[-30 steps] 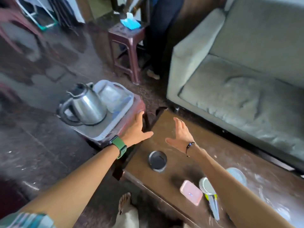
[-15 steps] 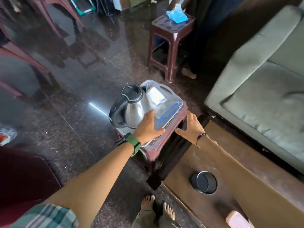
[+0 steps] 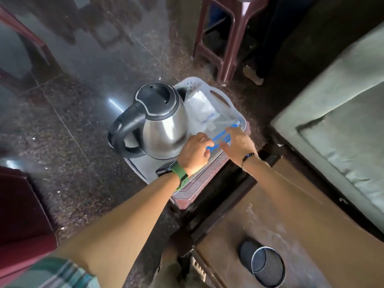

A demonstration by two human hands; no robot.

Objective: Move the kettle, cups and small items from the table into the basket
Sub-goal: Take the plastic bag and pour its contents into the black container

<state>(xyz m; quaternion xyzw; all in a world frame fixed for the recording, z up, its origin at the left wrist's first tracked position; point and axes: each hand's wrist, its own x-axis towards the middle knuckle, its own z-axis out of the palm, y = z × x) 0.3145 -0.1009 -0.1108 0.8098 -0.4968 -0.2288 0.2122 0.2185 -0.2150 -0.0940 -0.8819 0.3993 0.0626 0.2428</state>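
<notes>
A steel kettle (image 3: pixel 164 132) with a black lid and handle stands in the left half of a white plastic basket (image 3: pixel 224 96). In the basket's right half lies a clear plastic bag (image 3: pixel 207 115) with blue print. My left hand (image 3: pixel 194 152) and my right hand (image 3: pixel 241 144) both reach over the basket's near rim and meet on the bag's blue part. The left fingers are curled and the right fingers are spread; whether either one grips the bag is unclear. A dark steel cup (image 3: pixel 264 265) stands on the brown table (image 3: pixel 301 225) at the lower right.
The basket sits on a maroon plastic stool (image 3: pixel 199 190) pressed against the table's end. A second maroon stool (image 3: pixel 226 38) and another person's foot (image 3: pixel 252 74) are behind it. A grey sofa (image 3: pixel 342 132) runs along the right, and a dark red seat (image 3: pixel 20 215) is at the left.
The view has tilted down and closer to the basket. My right hand moved from the table's end onto the bag in the basket. My left hand slid right to meet it.
</notes>
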